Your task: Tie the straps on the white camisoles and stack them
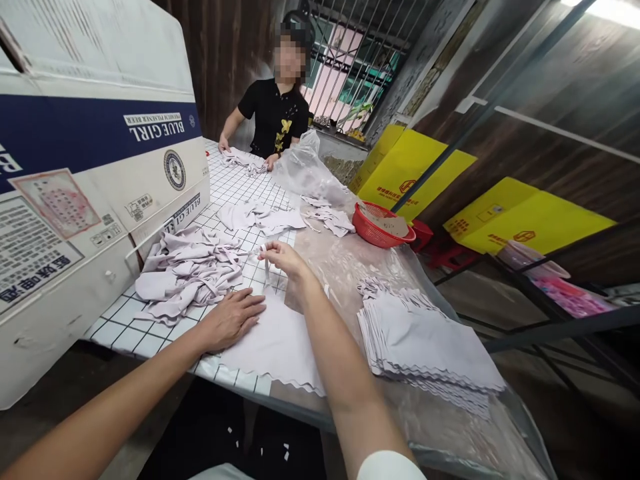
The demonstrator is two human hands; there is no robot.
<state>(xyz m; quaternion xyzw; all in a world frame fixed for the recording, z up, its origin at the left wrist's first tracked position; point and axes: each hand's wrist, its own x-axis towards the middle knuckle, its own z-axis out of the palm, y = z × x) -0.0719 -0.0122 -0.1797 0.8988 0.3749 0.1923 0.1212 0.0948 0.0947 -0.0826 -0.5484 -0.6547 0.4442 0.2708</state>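
At the middle of the frame, a thin strip (267, 267) is pinched by the right hand (281, 256). The cloth (280, 347) is pressed flat by the open left hand (231, 319). A hard tug could slide it off the surface (235, 190).

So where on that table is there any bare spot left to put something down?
Not much. Bare checked tabletop shows between the cardboard box and the loose cloth pieces. A clear plastic strip lies free between the red basket and the stacked cloths. Crowded: the crumpled heap by the left hand, and the sheet beneath it.
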